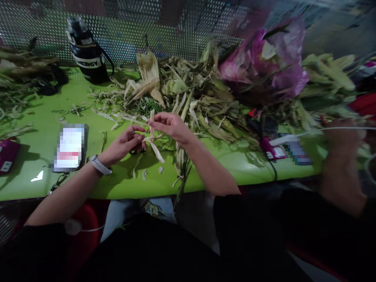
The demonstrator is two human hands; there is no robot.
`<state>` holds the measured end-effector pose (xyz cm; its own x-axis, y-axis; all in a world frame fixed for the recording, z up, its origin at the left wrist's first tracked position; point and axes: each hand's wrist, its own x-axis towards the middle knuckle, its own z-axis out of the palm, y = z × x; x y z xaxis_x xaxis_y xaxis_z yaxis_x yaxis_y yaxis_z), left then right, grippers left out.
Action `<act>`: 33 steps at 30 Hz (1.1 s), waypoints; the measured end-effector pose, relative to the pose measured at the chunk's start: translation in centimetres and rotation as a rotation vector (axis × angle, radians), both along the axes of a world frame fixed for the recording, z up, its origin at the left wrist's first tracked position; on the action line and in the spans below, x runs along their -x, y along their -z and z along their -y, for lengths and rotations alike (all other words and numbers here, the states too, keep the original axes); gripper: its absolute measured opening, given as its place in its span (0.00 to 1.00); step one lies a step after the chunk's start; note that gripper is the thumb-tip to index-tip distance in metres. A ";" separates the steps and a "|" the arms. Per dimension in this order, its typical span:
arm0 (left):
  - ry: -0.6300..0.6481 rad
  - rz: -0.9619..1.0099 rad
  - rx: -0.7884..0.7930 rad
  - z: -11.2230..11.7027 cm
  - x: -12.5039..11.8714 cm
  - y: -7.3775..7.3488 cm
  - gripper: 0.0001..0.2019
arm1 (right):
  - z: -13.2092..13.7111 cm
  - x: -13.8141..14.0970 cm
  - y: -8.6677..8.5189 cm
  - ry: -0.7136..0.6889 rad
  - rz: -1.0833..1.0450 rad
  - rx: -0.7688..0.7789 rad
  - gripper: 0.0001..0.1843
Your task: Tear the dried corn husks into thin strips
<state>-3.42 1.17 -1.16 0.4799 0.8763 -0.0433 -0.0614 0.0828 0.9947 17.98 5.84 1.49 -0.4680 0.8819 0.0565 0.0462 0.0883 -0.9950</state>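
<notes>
Pale strips of corn husk (157, 152) cross each other between my two hands, above the green table (117, 182). My right hand (169, 124) pinches one upright strip between thumb and fingertips. Closed around the left side of the crossing strips is my left hand (131, 139), with a white watch band on its wrist. One strip end hangs down toward the table. Just beyond my hands lies a heap of dried corn husks (211, 113), with a wide husk piece (148, 72) standing up from it.
A black bottle (89, 58) stands at the back left. Nearer are a lit phone (69, 148) and a purple box (8, 156). A pink plastic bag (264, 62) rests on the heap. To the right are another phone (298, 149), a white cable (331, 128) and another person's blurred arm (342, 164).
</notes>
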 end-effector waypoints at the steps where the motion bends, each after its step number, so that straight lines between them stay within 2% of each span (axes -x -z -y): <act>1: -0.016 0.006 -0.039 0.0 0.0 0.0 0.16 | -0.1 -0.4 -0.1 -0.080 0.011 0.045 0.21; 4: -0.039 -0.004 -0.132 0.0 -0.1 -0.1 0.18 | -0.5 -1.1 -0.1 -0.237 -0.007 0.123 0.18; 10: -0.069 -0.078 -0.238 0.3 0.0 0.1 0.15 | -0.3 0.2 0.8 -0.348 0.060 0.175 0.16; 14: -0.077 -0.143 -0.272 0.2 0.2 0.1 0.15 | 0.3 1.1 1.2 -0.325 0.069 0.159 0.13; 21: 0.020 -0.123 -0.207 0.1 0.3 -0.2 0.14 | 0.3 1.3 1.5 -0.278 0.130 0.147 0.07; 30: 0.088 -0.116 -0.173 -0.1 1.3 -1.9 0.15 | 0.2 0.7 1.0 -0.373 0.139 0.153 0.09; 33: 0.091 -0.143 -0.170 -0.4 1.8 -1.9 0.13 | 0.1 0.3 0.8 -0.344 0.140 0.154 0.08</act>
<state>-5.26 1.59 0.77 0.5569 0.8301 0.0276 0.0815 -0.0878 0.9928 17.65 5.73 0.68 -0.7315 0.6653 -0.1495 0.1763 -0.0273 -0.9840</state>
